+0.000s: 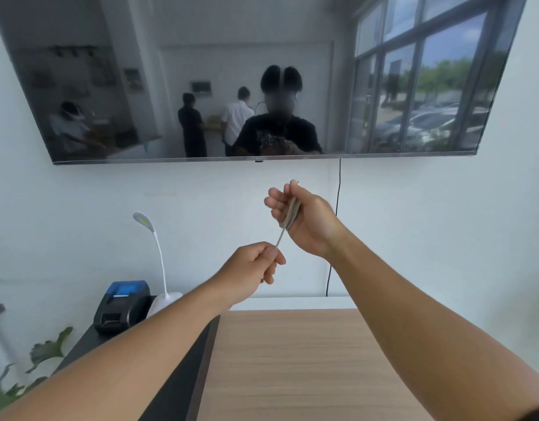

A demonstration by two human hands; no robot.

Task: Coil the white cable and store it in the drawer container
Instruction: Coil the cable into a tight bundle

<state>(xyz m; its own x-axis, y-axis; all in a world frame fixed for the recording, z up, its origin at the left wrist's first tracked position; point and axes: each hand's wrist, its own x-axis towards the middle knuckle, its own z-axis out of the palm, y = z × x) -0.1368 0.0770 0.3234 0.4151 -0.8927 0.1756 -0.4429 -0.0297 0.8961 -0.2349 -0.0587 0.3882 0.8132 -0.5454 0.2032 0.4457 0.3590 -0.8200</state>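
The white cable (292,212) is bundled in several loops inside my right hand (304,220), which is raised in front of the wall below the screen. One strand of the cable runs down and to the left out of the bundle. My left hand (256,268) pinches the end of that strand between thumb and fingers, lower and to the left of the right hand. Both hands are in the air above the wooden top. No drawer container is in view.
A wooden table top (292,360) lies below my arms. To the left, a dark surface (177,390) carries a black and blue printer (122,305) and a white desk lamp (159,259). A wall screen (262,77) hangs above, with a black cord (338,208) down the wall. Plant leaves (46,350) show at the lower left.
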